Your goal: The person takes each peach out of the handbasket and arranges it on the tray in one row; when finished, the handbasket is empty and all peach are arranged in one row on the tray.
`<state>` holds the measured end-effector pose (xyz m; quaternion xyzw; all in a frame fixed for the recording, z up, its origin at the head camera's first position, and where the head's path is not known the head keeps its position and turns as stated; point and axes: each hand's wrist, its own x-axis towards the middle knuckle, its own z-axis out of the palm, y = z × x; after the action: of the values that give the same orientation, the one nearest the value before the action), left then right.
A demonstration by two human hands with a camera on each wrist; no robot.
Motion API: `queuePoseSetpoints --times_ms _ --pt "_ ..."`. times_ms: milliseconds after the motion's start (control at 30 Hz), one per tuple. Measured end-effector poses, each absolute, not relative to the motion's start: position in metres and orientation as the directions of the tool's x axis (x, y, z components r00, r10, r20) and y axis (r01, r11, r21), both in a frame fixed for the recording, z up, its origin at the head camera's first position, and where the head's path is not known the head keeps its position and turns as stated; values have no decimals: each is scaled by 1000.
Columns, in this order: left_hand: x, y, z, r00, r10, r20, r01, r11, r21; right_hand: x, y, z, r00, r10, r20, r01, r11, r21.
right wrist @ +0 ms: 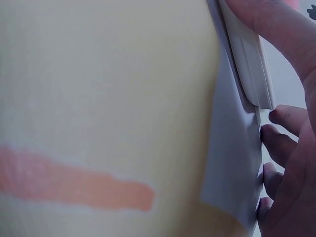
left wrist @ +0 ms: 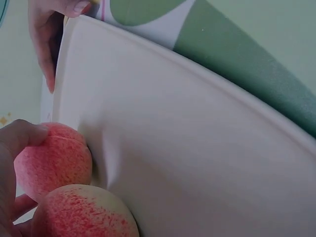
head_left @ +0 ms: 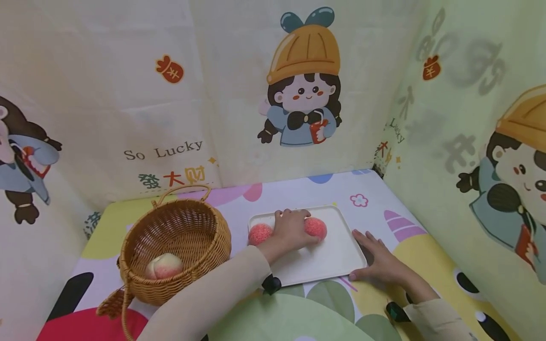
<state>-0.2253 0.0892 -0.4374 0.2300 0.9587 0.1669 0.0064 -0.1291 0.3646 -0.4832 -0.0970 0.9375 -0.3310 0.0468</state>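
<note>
On a white rectangular tray lie two pink toy peaches. My left hand reaches over the tray and grips the right peach, with the thumb on its side in the left wrist view. Just left of that hand is the other peach, partly hidden by the hand in the left wrist view. At the tray's right edge my right hand rests with fingers spread, thumb and fingertips by the rim. To the left, a wicker basket holds a pale pink peach.
A colourful printed cloth covers the table. Patterned fabric walls close off the back and both sides. The basket's handle rises at its back, and a woven part juts out at its lower left.
</note>
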Motion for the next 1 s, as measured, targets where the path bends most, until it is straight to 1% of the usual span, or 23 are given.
queuePoseSetpoints --times_ms 233,367,433,533,600,733,867,1000 --pt "-220 87 -430 -891 453 41 447 856 259 -129 364 -486 -976 -216 -19 -154 753 -640" --pt "-216 70 -417 -880 467 84 474 850 232 -129 363 -486 -977 -213 -20 -152 757 -635" --pt "-215 55 -404 -875 470 113 483 838 255 -129 364 -485 -977 -213 -20 -153 761 -630" --pt "-213 21 -379 -879 455 145 476 815 330 -129 365 -483 -978 -209 -25 -148 766 -626" --pt "-211 -10 -362 -898 419 135 437 809 393 -130 363 -481 -976 -217 -25 -154 766 -624" --pt "-211 -83 -336 -930 355 98 360 816 453 -131 362 -479 -974 -227 -20 -166 768 -618" --pt "-210 -148 -322 -931 357 71 346 810 474 -131 363 -480 -973 -232 -14 -175 771 -613" --pt "-205 -185 -317 -930 362 67 343 787 513 -130 365 -484 -974 -227 -13 -170 765 -621"
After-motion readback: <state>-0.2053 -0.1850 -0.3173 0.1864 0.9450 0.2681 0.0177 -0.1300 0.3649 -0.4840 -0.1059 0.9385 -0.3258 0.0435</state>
